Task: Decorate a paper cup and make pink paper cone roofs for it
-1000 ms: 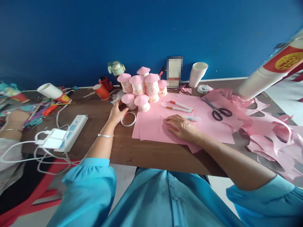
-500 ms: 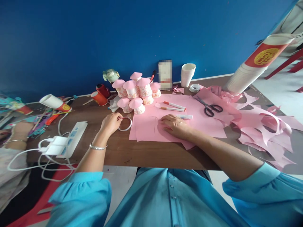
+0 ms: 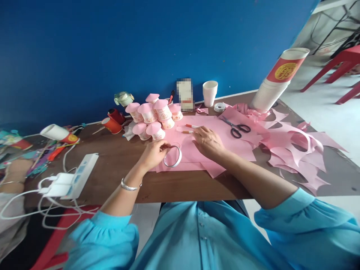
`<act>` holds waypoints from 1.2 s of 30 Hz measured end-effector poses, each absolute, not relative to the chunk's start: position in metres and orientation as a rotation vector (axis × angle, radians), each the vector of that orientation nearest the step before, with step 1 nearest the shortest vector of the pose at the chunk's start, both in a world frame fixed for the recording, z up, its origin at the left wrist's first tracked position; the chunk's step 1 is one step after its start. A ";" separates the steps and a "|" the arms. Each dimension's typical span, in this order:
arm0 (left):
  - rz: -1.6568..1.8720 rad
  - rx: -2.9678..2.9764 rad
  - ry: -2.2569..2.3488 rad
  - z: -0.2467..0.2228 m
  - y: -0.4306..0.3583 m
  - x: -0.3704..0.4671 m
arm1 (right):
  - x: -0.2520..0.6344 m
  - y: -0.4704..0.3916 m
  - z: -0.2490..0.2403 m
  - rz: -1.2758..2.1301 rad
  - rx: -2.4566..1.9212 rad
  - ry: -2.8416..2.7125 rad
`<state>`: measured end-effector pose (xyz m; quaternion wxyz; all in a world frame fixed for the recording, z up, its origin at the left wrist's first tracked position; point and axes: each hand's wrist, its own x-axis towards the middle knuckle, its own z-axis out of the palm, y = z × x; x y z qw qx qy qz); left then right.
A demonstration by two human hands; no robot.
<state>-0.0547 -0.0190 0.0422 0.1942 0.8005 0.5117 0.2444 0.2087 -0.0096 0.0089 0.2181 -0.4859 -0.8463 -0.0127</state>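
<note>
Matt pink paper [image 3: 185, 150], smooth brown wood-look tabletop [image 3: 118, 157] — shiny metal bracelet [image 3: 129, 185], glossy plastic stool [image 3: 341, 60]

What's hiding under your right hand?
Pink paper lies under the right hand, and two pens poke out by its fingers. The pens' other ends, and anything else beneath the hand, are covered, so I can't tell.

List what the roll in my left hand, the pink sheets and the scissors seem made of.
Roll: smooth, pale rim, perhaps plastic tape.
Pink sheets: matte paper or thin card, with crisp edges.
Scissors: greyish blades, likely metal; dark handle loops, probably plastic.
</note>
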 end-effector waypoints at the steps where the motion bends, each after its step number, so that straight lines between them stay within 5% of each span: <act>1: 0.668 2.240 1.392 0.040 -0.015 -0.046 | 0.212 -0.007 0.010 -0.053 -1.395 -2.351; 9: 0.482 2.272 1.218 0.020 0.012 -0.018 | 0.242 0.015 0.011 -0.063 -1.665 -2.397; 14: 0.710 2.231 1.245 0.002 0.016 -0.030 | 0.264 0.030 0.010 -0.116 -1.797 -2.247; 24: 0.667 2.609 1.068 -0.010 0.023 -0.037 | 0.224 0.013 0.000 0.108 -1.334 -2.564; 36: 0.584 2.787 1.252 -0.004 0.020 -0.033 | 0.309 0.021 0.040 -0.033 -1.806 -2.403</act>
